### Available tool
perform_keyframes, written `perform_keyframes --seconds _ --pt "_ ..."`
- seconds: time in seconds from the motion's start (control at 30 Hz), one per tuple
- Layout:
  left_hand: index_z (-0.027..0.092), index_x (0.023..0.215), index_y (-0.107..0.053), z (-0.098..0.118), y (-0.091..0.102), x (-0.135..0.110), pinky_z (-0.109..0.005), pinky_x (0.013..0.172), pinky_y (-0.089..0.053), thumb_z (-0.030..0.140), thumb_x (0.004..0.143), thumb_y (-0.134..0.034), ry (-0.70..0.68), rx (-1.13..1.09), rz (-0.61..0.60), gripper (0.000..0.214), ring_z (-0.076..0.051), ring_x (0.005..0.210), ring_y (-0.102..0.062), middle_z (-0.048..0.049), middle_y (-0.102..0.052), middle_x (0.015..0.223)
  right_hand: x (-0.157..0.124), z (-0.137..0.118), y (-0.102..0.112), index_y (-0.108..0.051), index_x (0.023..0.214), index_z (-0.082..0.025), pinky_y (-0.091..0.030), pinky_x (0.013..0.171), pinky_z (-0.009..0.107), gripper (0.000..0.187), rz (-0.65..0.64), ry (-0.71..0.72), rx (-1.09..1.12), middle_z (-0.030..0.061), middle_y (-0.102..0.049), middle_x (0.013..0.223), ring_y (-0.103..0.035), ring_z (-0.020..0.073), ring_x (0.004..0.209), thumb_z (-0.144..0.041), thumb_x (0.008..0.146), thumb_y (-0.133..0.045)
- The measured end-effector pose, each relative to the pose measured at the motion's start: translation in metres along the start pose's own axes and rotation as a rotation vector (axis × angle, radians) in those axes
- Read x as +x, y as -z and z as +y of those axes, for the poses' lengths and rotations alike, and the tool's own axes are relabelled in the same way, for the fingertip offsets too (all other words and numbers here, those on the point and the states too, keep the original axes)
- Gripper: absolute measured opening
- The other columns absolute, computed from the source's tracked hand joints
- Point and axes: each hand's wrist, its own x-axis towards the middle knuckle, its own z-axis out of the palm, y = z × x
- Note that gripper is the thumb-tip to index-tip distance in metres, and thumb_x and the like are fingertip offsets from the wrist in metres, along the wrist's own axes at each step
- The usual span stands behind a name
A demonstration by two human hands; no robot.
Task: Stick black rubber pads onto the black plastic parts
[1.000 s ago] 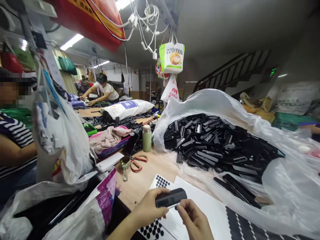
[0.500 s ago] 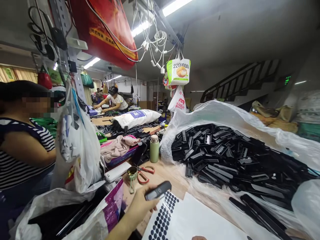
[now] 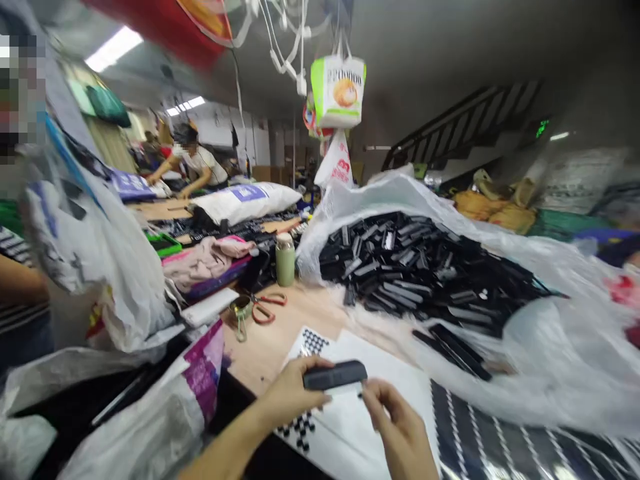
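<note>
Pinching one end of a black case [image 3: 336,376], the left hand [image 3: 286,398] probably leaves its other end free for the right hand [image 3: 401,430]. The case sits between that left grip's thumb and fingers, above a white sheet [image 3: 353,437]. The right fingertips press together on a dark dot [image 3: 361,396] (details blurred), just beside the free end.
</note>
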Motion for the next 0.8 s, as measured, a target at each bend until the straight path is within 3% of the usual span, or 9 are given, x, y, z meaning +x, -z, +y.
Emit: perform_keyframes --seconds 0.1,0.2,0.53,0.8 --pt "0.013 0.104 -0.061 0.007 -0.011 -0.002 -0.024 0.055 -0.047 0.012 0.057 -0.066 -0.005 -0.041 -0.033 0.047 -0.011 0.057 -0.058 -0.001 -0.064 0.077 0.004 -0.017 0.006 -0.054 0.068 -0.018 -0.042 0.074 0.027 0.026 -0.022 0.006 -0.039 0.006 -0.061 0.094 -0.054 0.0182 0.087 -0.043 0.077 -0.054" --pt "0.013 0.106 -0.06 0.008 -0.019 -0.004 -0.024 0.054 -0.048 0.017 0.059 -0.068 -0.002 -0.065 -0.046 0.047 -0.012 0.056 -0.059 -0.0014 -0.065 0.076 0.004 -0.022 0.004 -0.055 0.07 -0.018 -0.039 0.082 0.029 0.021 -0.065 0.012 -0.138 0.0069 -0.058 0.101 -0.052 0.0186 0.097 -0.035 0.081 -0.051" --pt "0.015 0.107 -0.061 0.004 -0.027 -0.006 -0.026 0.055 -0.05 0.025 0.064 -0.068 -0.082 0.042 -0.071 0.044 -0.016 0.057 -0.061 -0.0007 -0.065 0.068 -0.003 -0.02 0.0 -0.053 0.071 -0.018 -0.041 0.077 0.03 0.016 -0.003 0.004 -0.234 0.0071 -0.053 0.104 -0.052 0.0176 0.094 -0.024 0.084 -0.046" --pt "0.016 0.105 -0.064 0.007 -0.03 -0.002 -0.027 0.057 -0.052 0.029 0.063 -0.069 -0.109 0.075 -0.079 0.044 -0.016 0.06 -0.062 -0.0035 -0.067 0.078 -0.004 -0.016 0.002 -0.051 0.072 -0.018 -0.043 0.072 0.029 0.013 0.011 -0.004 -0.264 0.0073 -0.051 0.105 -0.054 0.0145 0.082 -0.02 0.083 -0.045"
